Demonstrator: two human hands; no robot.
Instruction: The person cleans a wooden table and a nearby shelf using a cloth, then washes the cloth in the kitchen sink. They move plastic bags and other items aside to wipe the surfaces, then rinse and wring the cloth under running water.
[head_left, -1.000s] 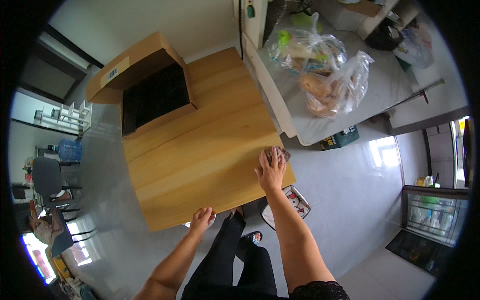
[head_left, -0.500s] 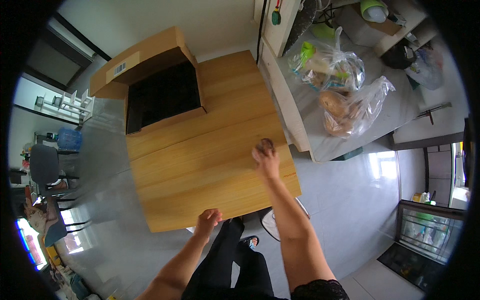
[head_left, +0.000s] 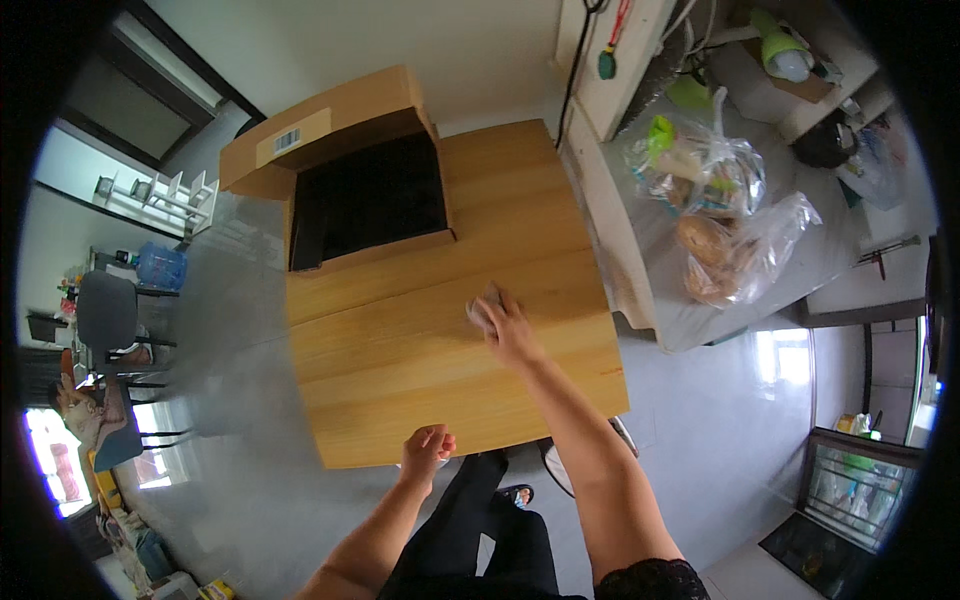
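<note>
My right hand (head_left: 511, 333) presses down on the middle of the wooden table (head_left: 400, 400). Its fingers are closed over a small grey-brown cloth (head_left: 481, 310), which is partly hidden under them and a little blurred. By the table's front edge hangs my left hand (head_left: 427, 452), its fingers curled in with nothing visible in them. On the far left of the tabletop sits an open cardboard box (head_left: 375, 255) with a dark lining or contents, its flap raised toward the back.
To the right, a counter (head_left: 665, 325) bears clear plastic bags of round brown items (head_left: 710, 250) and a green lamp (head_left: 785, 50). A dark chair (head_left: 105, 310) and a blue water bottle (head_left: 162, 267) are far left. A stool (head_left: 553, 467) stands under the table's front edge.
My right hand has slid leftward with the cloth, from the table's right side to its middle. My left hand stays by the front edge. The whole view has shifted slightly.
</note>
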